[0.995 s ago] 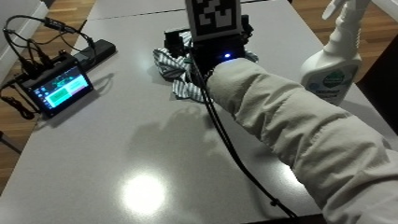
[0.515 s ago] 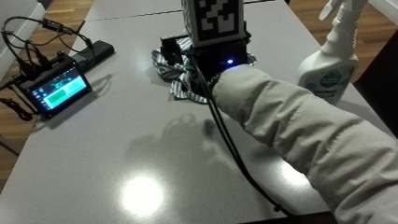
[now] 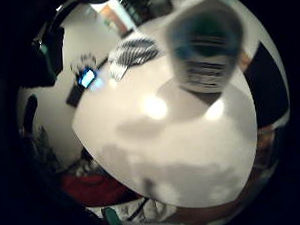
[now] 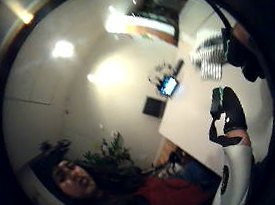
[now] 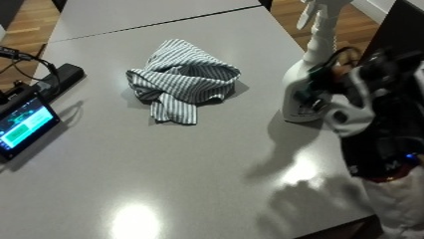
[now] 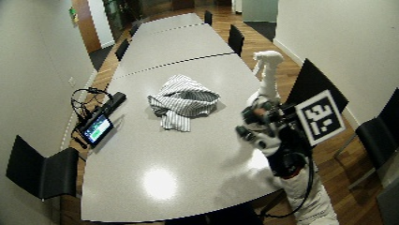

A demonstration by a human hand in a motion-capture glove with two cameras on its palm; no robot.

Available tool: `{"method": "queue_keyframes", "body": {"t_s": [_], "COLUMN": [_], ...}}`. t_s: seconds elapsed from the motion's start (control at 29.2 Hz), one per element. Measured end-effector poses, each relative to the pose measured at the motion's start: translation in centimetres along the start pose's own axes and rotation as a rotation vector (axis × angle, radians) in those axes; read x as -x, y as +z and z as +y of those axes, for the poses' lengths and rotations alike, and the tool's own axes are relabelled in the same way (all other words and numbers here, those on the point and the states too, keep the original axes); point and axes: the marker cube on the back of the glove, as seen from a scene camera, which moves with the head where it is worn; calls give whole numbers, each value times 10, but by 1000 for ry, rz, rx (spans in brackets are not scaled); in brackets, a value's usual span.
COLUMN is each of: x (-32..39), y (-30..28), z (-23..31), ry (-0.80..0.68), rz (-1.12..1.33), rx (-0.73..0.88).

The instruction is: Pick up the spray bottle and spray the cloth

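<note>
A: Left to right, we've got a small screen (image 5: 25,124) on its cables at the left edge of the table (image 5: 199,179), the striped cloth (image 5: 182,79) bunched up near the middle, and the white spray bottle (image 5: 311,74) upright near the right edge.

B: Where's the gloved right hand (image 5: 358,99)?

A: Right up against the bottle body, on the side away from the cloth. From the outside view we can't tell whether it's touching yet. The bottle base sits on the table.

B: Fingers?

A: We can't tell. The glove and its gear block them in both outside views. The little-finger palm view shows the bottle close in front of the palm, with nothing wrapped round it that we can see.

B: So which step are we on?

A: We'd call it the reach, at the point of closing in. Nothing's picked up and nothing's sprayed; the cloth lies well apart from the bottle.

B: Next?

A: We'd expect the hand to close round the bottle's neck with a finger on the trigger, lift, turn the nozzle toward the cloth, then squeeze. The bottle's tall, so a knock at the body could tip it.
</note>
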Motion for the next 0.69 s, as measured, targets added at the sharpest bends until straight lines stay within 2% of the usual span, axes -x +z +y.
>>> {"method": "queue_keyframes", "body": {"t_s": [0.1, 0.21, 0.27, 0.51, 0.69], "x": [-43, -73, -84, -119, -136], "y": [-48, -73, -76, -53, -50], "z": [-14, -37, -52, -90, -93], "ry": [-10, -9, 15, 55, 41], "rz": [-58, -112, -180, -331, -398], "rx": [-229, -306, -262, 39, 139]}}
